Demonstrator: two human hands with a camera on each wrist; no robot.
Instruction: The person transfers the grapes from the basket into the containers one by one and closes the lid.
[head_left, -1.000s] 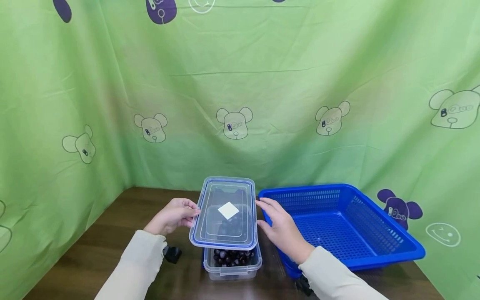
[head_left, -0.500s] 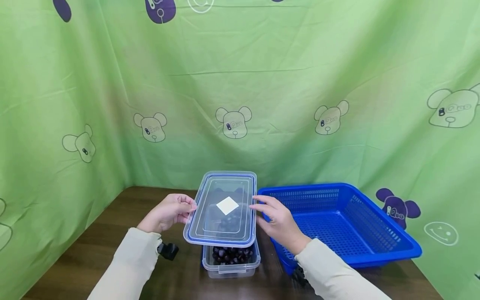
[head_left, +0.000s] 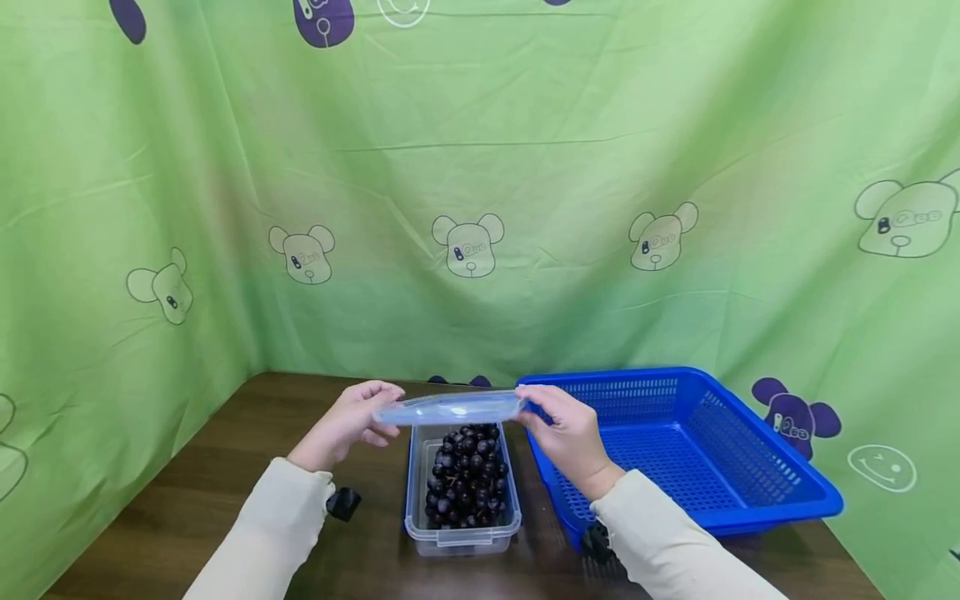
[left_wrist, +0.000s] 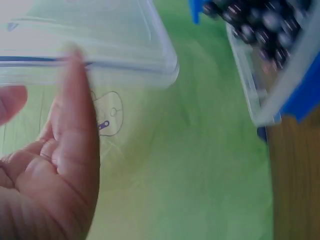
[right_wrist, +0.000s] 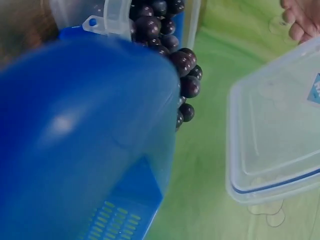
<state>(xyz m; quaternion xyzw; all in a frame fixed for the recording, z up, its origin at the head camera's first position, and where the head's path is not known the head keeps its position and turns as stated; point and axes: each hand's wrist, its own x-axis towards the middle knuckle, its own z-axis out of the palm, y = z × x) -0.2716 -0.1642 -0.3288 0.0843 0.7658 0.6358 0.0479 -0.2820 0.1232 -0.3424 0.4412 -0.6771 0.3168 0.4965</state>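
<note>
The left hand (head_left: 347,425) pinches the left end of the clear lid (head_left: 450,408), thumb and fingers curled round its rim; the left wrist view shows fingers (left_wrist: 75,115) pressed against that edge. The lid hangs level in the air, clear of the box (head_left: 462,479) and over its far end. The box sits on the table (head_left: 225,467) near the front edge, about midway along, open and filled with dark grapes (head_left: 467,475). The right hand (head_left: 567,425) pinches the lid's right end in the same way. Just beside the box, on its right, stands the blue basket (head_left: 757,500), reaching toward the table's right edge.

The step in hand looks like the uncovering of the box: the lid is off and carried by both hands. The next move would call for a flat spot to set the lid down, probably the bare wood to the left, keeping it level and clear of the grapes.
</note>
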